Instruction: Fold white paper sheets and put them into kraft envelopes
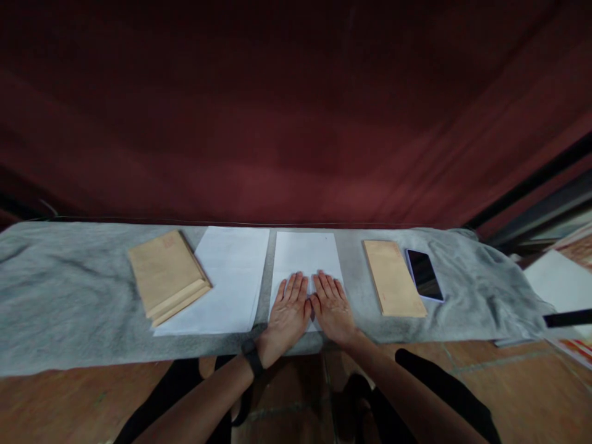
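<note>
With both palms pressed flat, fingers spread and gripping nothing, your left hand (287,311) and right hand (333,308) rest side by side on a white sheet (305,253) at the middle of the grey cloth (69,290). Left lie more paper (229,271) and stacked envelopes (167,274); right, another envelope (393,277) beside a phone (424,274).

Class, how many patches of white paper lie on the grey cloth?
2. The centre sheet lies under the left hand and right hand; the left sheet lies beside it, its corner under the brown envelope stack. Further sheets may hide beneath either.
</note>
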The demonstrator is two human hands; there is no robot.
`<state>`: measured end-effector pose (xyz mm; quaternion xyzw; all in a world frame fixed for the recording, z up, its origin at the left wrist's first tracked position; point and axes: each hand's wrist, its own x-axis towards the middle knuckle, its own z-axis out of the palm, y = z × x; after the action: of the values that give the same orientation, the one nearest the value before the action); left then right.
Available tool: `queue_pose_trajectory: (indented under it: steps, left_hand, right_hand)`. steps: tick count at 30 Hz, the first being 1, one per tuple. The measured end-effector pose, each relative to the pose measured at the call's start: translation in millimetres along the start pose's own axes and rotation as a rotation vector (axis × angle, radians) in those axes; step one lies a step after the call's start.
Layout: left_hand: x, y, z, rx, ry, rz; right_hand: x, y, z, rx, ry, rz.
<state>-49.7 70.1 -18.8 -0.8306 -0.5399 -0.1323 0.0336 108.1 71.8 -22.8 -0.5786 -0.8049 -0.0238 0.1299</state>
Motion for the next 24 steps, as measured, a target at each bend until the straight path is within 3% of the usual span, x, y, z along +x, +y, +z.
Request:
queue_pose_trajectory:
  steps: [24]
  left_hand:
    - [-2, 4, -10.1, -0.015, -0.073, -0.112]
  right_hand:
    - [1, -2, -6, 0.058, -0.135, 0.07]
